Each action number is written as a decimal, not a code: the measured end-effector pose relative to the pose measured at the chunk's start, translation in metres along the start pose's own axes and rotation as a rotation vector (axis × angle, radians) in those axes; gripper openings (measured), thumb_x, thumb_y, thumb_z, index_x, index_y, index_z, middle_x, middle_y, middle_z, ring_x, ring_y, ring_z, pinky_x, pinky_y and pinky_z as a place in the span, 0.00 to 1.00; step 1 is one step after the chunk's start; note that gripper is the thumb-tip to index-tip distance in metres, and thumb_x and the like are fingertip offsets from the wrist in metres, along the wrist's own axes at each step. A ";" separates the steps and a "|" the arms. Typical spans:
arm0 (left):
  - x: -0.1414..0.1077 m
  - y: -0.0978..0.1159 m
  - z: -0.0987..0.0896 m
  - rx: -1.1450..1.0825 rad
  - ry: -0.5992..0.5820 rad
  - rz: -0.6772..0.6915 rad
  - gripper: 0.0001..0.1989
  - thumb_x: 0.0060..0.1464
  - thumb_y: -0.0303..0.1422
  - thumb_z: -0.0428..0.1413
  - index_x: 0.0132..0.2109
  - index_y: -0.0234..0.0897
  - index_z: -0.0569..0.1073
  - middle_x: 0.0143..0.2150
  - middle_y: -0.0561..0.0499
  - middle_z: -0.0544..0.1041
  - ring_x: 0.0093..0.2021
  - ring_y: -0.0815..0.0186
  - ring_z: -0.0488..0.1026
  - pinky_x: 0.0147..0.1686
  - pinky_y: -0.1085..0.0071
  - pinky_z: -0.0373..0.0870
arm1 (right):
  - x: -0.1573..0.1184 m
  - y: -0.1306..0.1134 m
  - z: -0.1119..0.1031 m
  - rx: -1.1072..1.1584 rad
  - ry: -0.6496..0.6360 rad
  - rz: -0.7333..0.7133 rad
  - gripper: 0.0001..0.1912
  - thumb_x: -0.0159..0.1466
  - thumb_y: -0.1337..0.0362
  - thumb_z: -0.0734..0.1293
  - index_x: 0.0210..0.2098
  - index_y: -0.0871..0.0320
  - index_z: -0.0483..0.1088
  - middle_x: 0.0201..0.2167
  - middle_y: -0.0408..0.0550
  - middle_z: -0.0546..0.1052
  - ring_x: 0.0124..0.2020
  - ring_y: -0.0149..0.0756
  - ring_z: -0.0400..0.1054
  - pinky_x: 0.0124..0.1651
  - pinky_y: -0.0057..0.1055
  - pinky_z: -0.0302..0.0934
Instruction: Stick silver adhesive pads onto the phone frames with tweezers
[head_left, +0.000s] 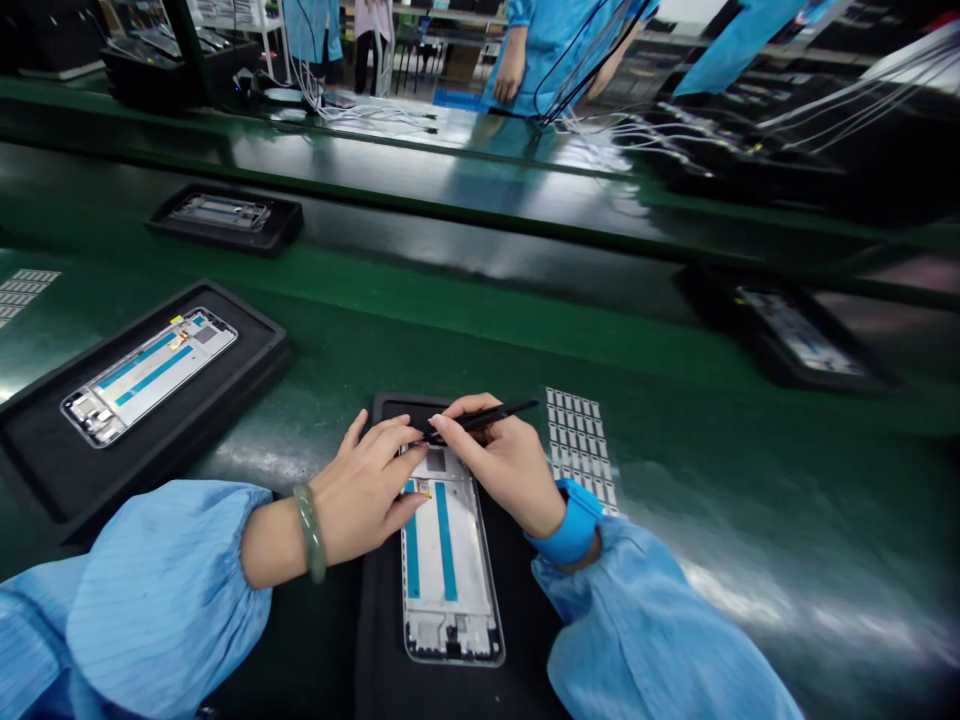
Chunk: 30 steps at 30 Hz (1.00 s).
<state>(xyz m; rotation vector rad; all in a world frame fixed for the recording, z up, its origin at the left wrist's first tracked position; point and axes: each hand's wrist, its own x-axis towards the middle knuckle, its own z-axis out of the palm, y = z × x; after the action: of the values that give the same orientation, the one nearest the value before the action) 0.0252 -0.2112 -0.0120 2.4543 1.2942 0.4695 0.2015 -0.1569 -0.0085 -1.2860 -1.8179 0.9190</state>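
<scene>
A phone frame point(466, 560) with two blue strips lies in a black tray point(386, 650) in front of me. My left hand point(367, 490) rests over its upper left side, fingers stretched out and thumb near a small flex cable point(423, 488). Between the thumb and fingers of my right hand point(510, 460) is a slim black tool, apparently tweezers point(495, 414). Their tip points left at the frame's top edge, close to my left fingertips. What the tip touches is hidden. A sheet of small stickers point(579, 440) lies just right of my right hand.
At left, a second black tray point(259, 335) holds another phone frame point(161, 375). More trays point(281, 235) with frames sit farther back, left and right. Another sticker sheet point(26, 290) lies far left. White cables point(375, 115) and a person in a blue smock point(555, 60) are beyond the bench.
</scene>
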 end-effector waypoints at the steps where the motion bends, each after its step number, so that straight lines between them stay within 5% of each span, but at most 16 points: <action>1: 0.000 0.000 0.000 0.005 0.000 0.000 0.20 0.58 0.32 0.49 0.56 0.33 0.61 0.56 0.41 0.66 0.62 0.54 0.55 0.59 0.43 0.51 | 0.000 0.000 0.000 -0.009 -0.005 -0.001 0.09 0.60 0.57 0.66 0.31 0.56 0.69 0.28 0.43 0.74 0.27 0.32 0.70 0.30 0.28 0.63; 30: -0.002 0.001 0.001 0.083 -0.005 -0.044 0.19 0.58 0.35 0.51 0.55 0.36 0.64 0.59 0.38 0.62 0.64 0.53 0.54 0.59 0.45 0.52 | -0.002 0.002 0.000 -0.088 0.014 -0.122 0.06 0.61 0.61 0.66 0.32 0.56 0.69 0.29 0.42 0.75 0.29 0.33 0.72 0.33 0.29 0.64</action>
<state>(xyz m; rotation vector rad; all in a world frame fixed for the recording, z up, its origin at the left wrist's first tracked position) 0.0256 -0.2133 -0.0129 2.4861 1.3892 0.4055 0.2032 -0.1577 -0.0106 -1.2164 -1.9221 0.7696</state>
